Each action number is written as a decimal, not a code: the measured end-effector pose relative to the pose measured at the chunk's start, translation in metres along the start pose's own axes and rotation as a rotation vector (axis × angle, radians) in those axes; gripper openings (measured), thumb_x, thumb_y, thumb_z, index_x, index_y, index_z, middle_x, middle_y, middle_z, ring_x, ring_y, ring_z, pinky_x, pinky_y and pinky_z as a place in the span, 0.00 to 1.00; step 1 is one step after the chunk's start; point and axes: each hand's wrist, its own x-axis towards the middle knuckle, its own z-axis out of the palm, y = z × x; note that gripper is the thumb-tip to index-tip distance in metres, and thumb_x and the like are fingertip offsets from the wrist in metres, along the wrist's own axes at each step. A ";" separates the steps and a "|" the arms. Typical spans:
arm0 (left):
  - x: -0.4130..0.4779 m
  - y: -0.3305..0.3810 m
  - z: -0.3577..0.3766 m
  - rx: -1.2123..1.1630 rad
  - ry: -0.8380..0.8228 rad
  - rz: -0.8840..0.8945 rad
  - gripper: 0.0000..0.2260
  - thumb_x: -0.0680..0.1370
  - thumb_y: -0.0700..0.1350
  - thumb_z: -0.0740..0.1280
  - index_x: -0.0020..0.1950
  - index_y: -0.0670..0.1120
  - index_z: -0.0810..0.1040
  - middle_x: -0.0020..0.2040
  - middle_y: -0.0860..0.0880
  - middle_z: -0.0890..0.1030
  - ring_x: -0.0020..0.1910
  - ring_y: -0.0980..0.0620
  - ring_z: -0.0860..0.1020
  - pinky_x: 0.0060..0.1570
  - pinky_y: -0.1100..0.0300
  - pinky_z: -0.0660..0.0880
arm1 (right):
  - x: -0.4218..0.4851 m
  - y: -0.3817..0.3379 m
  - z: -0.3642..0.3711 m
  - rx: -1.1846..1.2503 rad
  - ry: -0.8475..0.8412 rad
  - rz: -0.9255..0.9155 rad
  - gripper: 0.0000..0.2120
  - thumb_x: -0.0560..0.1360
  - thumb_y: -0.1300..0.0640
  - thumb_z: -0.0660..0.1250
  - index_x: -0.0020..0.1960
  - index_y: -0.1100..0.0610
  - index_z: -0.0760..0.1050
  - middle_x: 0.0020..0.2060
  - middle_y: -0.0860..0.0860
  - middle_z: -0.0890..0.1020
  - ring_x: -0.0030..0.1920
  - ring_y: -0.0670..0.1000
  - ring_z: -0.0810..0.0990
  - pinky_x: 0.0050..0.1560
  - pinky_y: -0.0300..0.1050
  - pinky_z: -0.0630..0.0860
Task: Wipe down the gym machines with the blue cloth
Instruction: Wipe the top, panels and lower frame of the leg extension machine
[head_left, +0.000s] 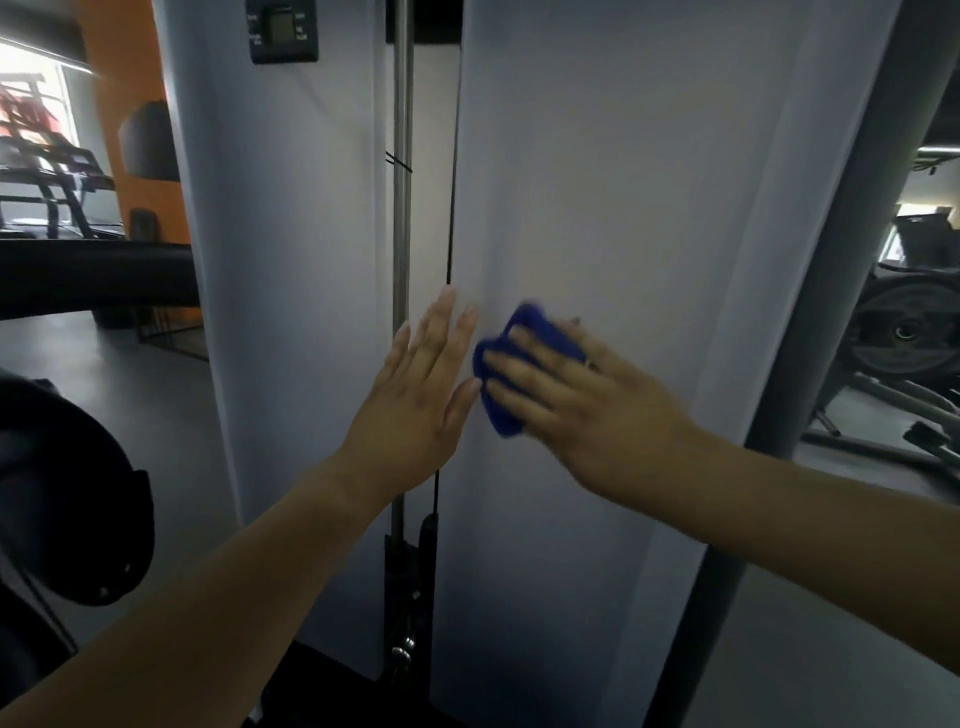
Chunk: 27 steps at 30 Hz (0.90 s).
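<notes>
Head camera, gym floor: you pressed the blue cloth (496, 400) flat against the white panel (649, 208) of a weight machine, about halfway up and close to the panel's left edge. Your right hand (587, 410) lay over the cloth with its fingers (524, 364) straight and spread. They pinned the cloth to the surface rather than curling round it, and blue showed past the fingertips and below the hand. Your left hand (415, 395) was open too, fingers straight and close together, and it held nothing. It was raised just beside the cloth at the panel's edge, in front of the black cable (453, 182) and the steel rod (401, 182). Whether it touched the panel could not be told.

Blur on the cloth suggested a wiping stroke in hand. The panel showed no streak or dirt line, so how much of it had been covered could not be read.

By this view, most of the job appeared to lie ahead. The second white panel (291, 260), the rod, the small counter (283, 28) up top and the grey post (841, 260) all looked to be waiting. So did the other machines in the room, with the weight plates (904, 332) at right and a treadmill (52, 171) at far left.
</notes>
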 end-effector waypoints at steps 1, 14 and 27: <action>0.000 0.001 0.002 0.003 -0.011 0.007 0.31 0.92 0.50 0.56 0.90 0.43 0.44 0.90 0.45 0.41 0.89 0.47 0.44 0.86 0.37 0.53 | -0.008 -0.006 0.002 0.003 -0.048 -0.053 0.25 0.89 0.54 0.57 0.85 0.56 0.64 0.86 0.57 0.60 0.86 0.63 0.57 0.84 0.67 0.53; 0.000 0.022 0.014 0.077 0.032 -0.093 0.36 0.90 0.59 0.56 0.89 0.42 0.42 0.89 0.42 0.39 0.89 0.44 0.41 0.87 0.41 0.47 | -0.050 0.030 -0.023 0.058 -0.024 -0.052 0.23 0.88 0.54 0.58 0.82 0.57 0.70 0.84 0.57 0.65 0.84 0.62 0.63 0.83 0.67 0.57; 0.005 0.076 0.020 0.016 -0.033 0.060 0.34 0.90 0.56 0.56 0.90 0.44 0.44 0.90 0.48 0.43 0.89 0.44 0.42 0.86 0.34 0.49 | -0.094 0.051 -0.026 0.117 0.242 0.136 0.20 0.87 0.52 0.65 0.76 0.58 0.78 0.80 0.57 0.73 0.82 0.61 0.69 0.81 0.68 0.64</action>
